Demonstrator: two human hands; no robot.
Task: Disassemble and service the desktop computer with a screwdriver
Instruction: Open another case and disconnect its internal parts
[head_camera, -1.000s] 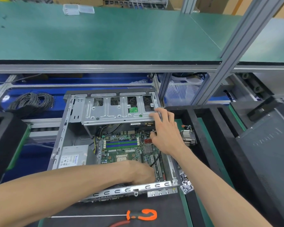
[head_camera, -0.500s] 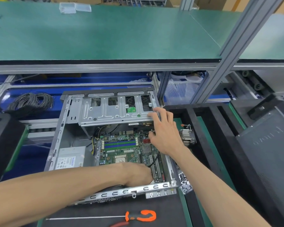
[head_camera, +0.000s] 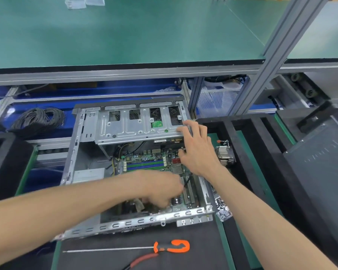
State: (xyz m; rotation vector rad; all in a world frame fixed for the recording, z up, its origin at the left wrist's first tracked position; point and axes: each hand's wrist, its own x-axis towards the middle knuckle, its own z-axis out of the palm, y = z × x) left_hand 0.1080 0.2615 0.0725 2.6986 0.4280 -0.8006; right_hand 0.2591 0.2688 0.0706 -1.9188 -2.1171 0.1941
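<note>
1. Fingers of the right hand (head_camera: 198,151) lie fairly straight on the corner of the metal drive cage (head_camera: 137,127), thumb reaching down toward the circuit board (head_camera: 154,162); it steadies the cage and clasps nothing that I can see.
2. Left hand (head_camera: 158,189) reaches low into the open computer case (head_camera: 72,152), fingers curled downward near a black cable (head_camera: 187,180); whether it pinches anything I cannot tell.
3. Risk: tugging that cable at an angle could bend its connector or scrape the card slots beside it.
4. Risk: the cage looks tilted up; if the right hand slips, it may drop onto the board or the left knuckles.
5. Risk: the case's sheet-metal edge passes under the left forearm and could cut skin.
6. The screwdriver (head_camera: 170,247) lies unused on the black mat (head_camera: 203,256) in front of the case, where an elbow could knock it.
</note>
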